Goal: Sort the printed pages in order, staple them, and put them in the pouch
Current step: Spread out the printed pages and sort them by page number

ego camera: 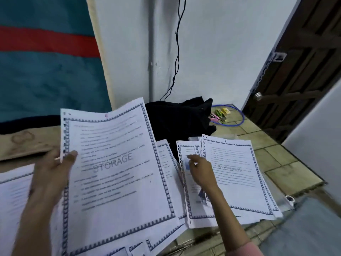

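Observation:
My left hand (52, 174) grips the left edge of a printed page (118, 174) with a blue patterned border and a grey "STORAGE" watermark, held up and tilted. More bordered pages (166, 163) lie fanned beneath it. My right hand (200, 169) pinches the top of a page (191, 206) in a spread pile on the floor. A second "STORAGE" page (238, 172) tops that pile to the right. A clear plastic pouch (280, 196) with a white snap lies partly under the pile's right edge. No stapler can be made out for sure.
A black cloth bundle (180, 119) lies behind the pages. Small coloured boxes (220, 115) sit inside a blue ring (238, 122) on the tiled floor (276, 159). A dark wooden door (299, 76) stands at right, a teal and red mattress (46, 58) at left.

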{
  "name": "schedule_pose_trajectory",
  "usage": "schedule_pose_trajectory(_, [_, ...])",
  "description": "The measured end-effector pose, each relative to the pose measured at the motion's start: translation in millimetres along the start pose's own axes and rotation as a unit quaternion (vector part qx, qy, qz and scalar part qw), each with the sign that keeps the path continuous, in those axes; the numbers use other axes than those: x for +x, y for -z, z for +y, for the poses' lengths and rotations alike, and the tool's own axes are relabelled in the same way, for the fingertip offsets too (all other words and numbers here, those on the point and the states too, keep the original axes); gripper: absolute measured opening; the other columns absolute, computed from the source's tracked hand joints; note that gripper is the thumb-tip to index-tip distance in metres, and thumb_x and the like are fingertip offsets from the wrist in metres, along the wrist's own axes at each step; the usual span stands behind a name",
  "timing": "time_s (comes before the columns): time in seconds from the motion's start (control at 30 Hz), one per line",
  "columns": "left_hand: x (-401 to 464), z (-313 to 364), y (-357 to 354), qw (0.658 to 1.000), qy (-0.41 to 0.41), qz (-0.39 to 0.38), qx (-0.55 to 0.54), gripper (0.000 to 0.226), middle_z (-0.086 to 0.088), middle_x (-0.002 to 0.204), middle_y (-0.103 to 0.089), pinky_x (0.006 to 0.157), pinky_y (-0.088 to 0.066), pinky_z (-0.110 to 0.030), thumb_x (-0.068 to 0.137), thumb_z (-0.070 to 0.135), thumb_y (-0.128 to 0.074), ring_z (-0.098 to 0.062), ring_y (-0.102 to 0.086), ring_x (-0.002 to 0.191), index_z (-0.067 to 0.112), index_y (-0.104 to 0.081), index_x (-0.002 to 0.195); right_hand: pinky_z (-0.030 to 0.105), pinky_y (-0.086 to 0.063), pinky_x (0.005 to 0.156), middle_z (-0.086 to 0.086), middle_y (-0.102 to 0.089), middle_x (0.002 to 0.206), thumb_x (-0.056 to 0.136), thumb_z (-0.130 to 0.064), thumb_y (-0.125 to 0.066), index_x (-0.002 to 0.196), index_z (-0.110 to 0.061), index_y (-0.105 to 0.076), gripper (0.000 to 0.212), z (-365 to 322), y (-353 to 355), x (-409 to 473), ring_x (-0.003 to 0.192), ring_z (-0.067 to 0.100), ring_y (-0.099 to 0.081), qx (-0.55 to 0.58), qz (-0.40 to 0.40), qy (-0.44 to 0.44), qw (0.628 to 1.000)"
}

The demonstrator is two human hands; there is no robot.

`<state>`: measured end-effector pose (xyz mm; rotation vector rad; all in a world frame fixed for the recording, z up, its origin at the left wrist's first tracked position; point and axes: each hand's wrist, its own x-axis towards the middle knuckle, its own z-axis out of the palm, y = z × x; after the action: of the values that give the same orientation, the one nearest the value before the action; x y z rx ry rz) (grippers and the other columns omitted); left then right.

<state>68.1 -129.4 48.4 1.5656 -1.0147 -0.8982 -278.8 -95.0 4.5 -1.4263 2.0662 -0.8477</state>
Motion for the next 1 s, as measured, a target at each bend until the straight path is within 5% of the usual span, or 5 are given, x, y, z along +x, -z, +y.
schedule_pose_trajectory(0.1, [-24.9, -17.8, -37.3, 0.996, 0.054, -0.056, 0.033, 0.042, -0.027, 0.126, -0.055, 0.099, -0.043, -0.053, 0.09, 0.02, -0.059, -0.039, -0.054, 0.114, 0.002, -0.051, 0.127, 0.026, -0.044, 0.081, 0.013, -0.063, 0.122, 0.093, -0.009, -0.048, 0.121, -0.01, -0.061, 0.031, 27.5, 16.6, 2.9, 0.106, 0.029, -0.062, -0.021, 0.035, -0.036, 0.999])
schedule_pose_trajectory(0.33, [-34.5, -54.2, -74.2, 0.978, 0.053, -0.095, 0.179, 0.034, -0.026, 0.127, -0.055, 0.102, -0.039, -0.048, 0.094, 0.013, -0.051, -0.042, -0.049, 0.119, -0.003, -0.055, 0.123, 0.04, -0.04, 0.094, 0.012, -0.047, 0.132, 0.084, -0.047, -0.059, 0.133, -0.016, -0.044, 0.06, 38.5, 14.4, -5.0, 0.126, 0.032, -0.037, -0.204, 0.029, -0.102, 0.973])
schedule_pose_trajectory(0.57, [-32.7, -63.4, -77.5, 0.977, 0.096, -0.094, 0.163, 0.029, -0.025, 0.116, -0.062, 0.095, -0.046, -0.052, 0.093, 0.017, -0.053, -0.041, -0.059, 0.105, -0.001, -0.059, 0.115, 0.034, -0.037, 0.072, 0.013, -0.053, 0.125, 0.09, -0.012, -0.041, 0.143, -0.017, -0.018, 0.057, 37.4, -0.7, 1.2, 0.119, 0.033, -0.043, -0.261, 0.002, -0.114, 0.958])
schedule_pose_trajectory(0.83, [-31.4, -62.2, -77.9, 0.979, 0.123, -0.097, 0.133, 0.027, -0.022, 0.115, -0.063, 0.093, -0.048, -0.049, 0.093, 0.016, -0.053, -0.039, -0.061, 0.101, 0.004, -0.058, 0.116, 0.028, -0.028, 0.046, 0.005, -0.051, 0.068, 0.082, 0.002, -0.039, 0.145, -0.03, -0.023, 0.072, 35.9, 36.9, 9.7, 0.06, 0.024, -0.044, -0.16, 0.016, -0.061, 0.985])
schedule_pose_trajectory(1.0, [-30.6, -61.5, -77.2, 0.981, 0.136, -0.097, 0.102, 0.028, -0.022, 0.119, -0.061, 0.096, -0.046, -0.048, 0.093, 0.013, -0.052, -0.04, -0.058, 0.106, 0.002, -0.058, 0.118, 0.026, -0.031, 0.046, 0.011, -0.052, 0.063, 0.081, 0.005, -0.041, 0.133, -0.025, -0.048, 0.06, 34.7, 80.8, 7.7, 0.046, 0.016, -0.035, -0.047, 0.072, -0.02, 0.996])
